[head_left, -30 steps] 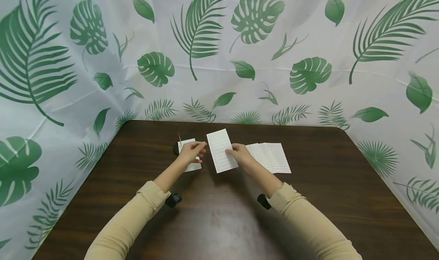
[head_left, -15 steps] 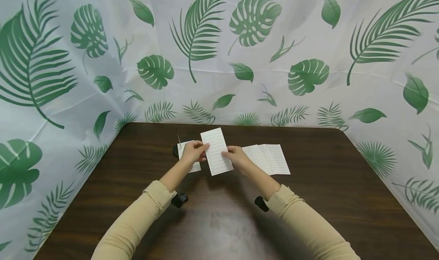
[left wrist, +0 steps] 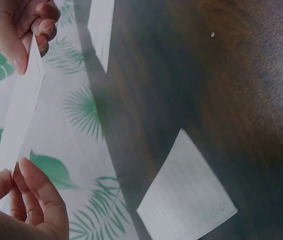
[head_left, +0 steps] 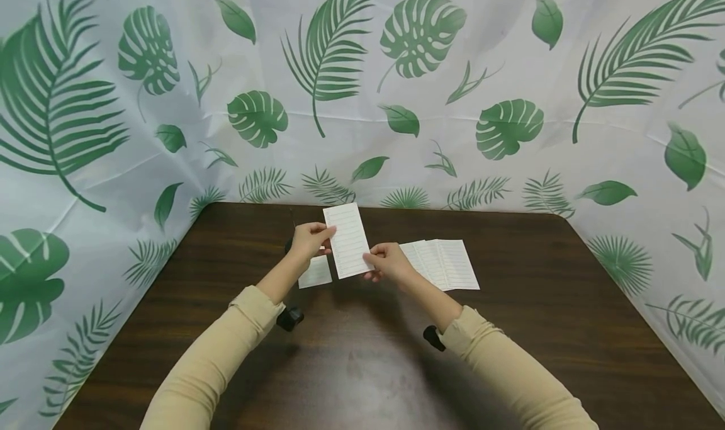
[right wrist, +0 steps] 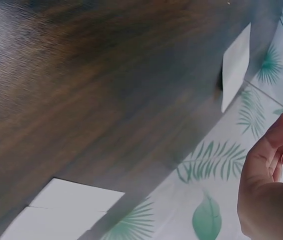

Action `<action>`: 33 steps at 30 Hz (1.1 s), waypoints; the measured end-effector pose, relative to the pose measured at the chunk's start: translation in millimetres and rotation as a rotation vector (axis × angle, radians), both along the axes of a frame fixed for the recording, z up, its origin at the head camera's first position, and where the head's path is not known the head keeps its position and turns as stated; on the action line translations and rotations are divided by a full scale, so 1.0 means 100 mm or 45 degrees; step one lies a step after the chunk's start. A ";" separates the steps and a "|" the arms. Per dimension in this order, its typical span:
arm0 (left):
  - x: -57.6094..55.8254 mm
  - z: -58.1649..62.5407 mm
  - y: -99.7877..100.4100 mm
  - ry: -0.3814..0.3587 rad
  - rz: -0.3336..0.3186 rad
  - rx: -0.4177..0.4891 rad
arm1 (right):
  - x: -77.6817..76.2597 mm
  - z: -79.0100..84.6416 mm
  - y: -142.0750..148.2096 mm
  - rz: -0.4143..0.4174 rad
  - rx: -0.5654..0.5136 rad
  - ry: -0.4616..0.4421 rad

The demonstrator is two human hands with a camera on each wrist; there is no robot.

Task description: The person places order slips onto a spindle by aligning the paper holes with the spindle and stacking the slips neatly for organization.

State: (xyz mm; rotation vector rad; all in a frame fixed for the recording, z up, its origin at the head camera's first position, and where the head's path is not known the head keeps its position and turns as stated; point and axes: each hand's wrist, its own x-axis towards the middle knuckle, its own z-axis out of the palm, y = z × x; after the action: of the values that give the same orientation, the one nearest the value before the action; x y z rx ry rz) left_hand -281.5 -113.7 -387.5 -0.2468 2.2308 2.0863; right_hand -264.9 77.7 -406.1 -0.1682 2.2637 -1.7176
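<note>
A white lined sheet of paper (head_left: 347, 241) is held up, slightly tilted, above the far middle of the table. My left hand (head_left: 308, 241) pinches its left edge between thumb and fingers. Near its lower right corner, my right hand (head_left: 391, 264) pinches the same sheet. In the left wrist view the held sheet (left wrist: 21, 110) shows nearly edge-on, stretched between both hands. Another sheet (head_left: 314, 274) lies on the table below my left hand, which partly hides it. Several overlapping lined sheets (head_left: 459, 264) lie to the right, just past my right hand.
The dark wooden table (head_left: 362, 354) ends at a white leaf-print cloth (head_left: 442, 128) behind. A black object (head_left: 288, 246) is mostly hidden behind my left hand. Beside the left sheet, a thin rod (right wrist: 265, 93) sticks out in the right wrist view.
My left hand was beside the sheet without holding it and has since taken its left edge. The sheet has moved left and a little upward. My right hand now grips lower, near the corner.
</note>
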 end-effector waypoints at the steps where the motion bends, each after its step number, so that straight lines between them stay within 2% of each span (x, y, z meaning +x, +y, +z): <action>1: -0.01 0.01 -0.01 -0.010 -0.001 0.007 | 0.00 0.01 -0.01 -0.007 0.007 0.002; 7: -0.09 0.14 -0.07 -0.022 0.040 0.025 | -0.04 0.18 -0.12 -0.024 0.021 0.009; 13: -0.19 0.27 -0.19 0.026 0.069 0.042 | -0.12 0.37 -0.24 -0.003 -0.004 0.040; 18: -0.23 0.35 -0.30 0.033 0.079 -0.010 | -0.18 0.43 -0.34 0.015 -0.011 0.055; 20: -0.23 0.39 -0.32 0.008 0.101 -0.058 | -0.20 0.44 -0.39 0.023 -0.011 0.060; 28: -0.26 0.37 -0.51 -0.021 0.136 -0.045 | -0.27 0.45 -0.57 0.044 -0.094 0.043; 33: -0.28 0.36 -0.58 -0.021 0.179 0.023 | -0.29 0.44 -0.67 0.033 -0.085 0.026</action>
State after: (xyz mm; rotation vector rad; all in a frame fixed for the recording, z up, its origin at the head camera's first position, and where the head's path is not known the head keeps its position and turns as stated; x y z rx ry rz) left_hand -309.7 -172.2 -351.4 -0.4298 2.2447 2.1624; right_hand -294.1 10.6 -362.6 -0.2295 2.2098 -1.7868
